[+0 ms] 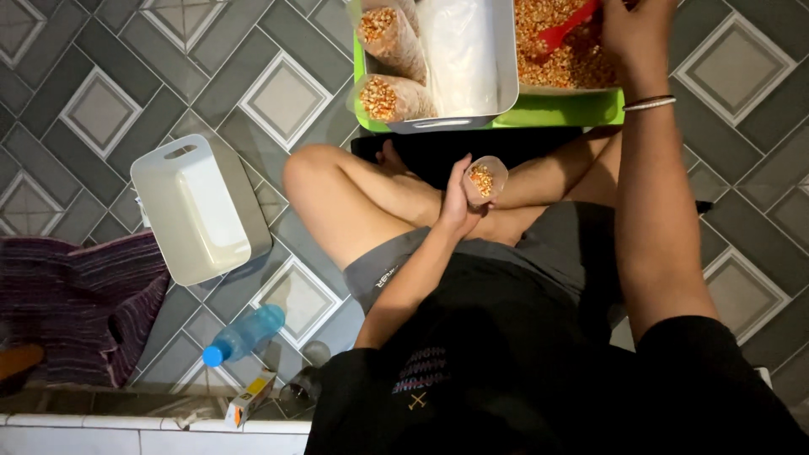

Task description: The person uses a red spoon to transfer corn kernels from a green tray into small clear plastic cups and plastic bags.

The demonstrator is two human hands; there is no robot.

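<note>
The person sits cross-legged on a grey patterned tile floor (pixel 101 109), in a black shirt and grey shorts. Nearest the body, the left hand (pixel 459 198) rests over the crossed legs, its grip closed around a small clear plastic bag (pixel 484 179) that stands upright with its mouth open and holds a little heap of dried corn kernels at the bottom. To the person's left on the floor lie a blue water bottle (pixel 244 334) on its side, a small yellow-and-white carton (pixel 250 396) and a striped purple cloth (pixel 80 307); a little further out sits a white plastic tub (pixel 198 206), tilted and showing nothing inside. Beyond the knees lies a green tray (pixel 556 111), bearing a grey bin (pixel 506 59) in which two filled bags of corn (pixel 392 67) lie beside a roll of clear plastic (pixel 459 50). Just right of that bin is a box of loose corn kernels (pixel 569 59). The right hand (pixel 636 34) reaches farthest, over the loose kernels, its grip curled on the handle of a red scoop (pixel 565 32) whose blade is set in the corn; a thin bangle circles that wrist.
</note>
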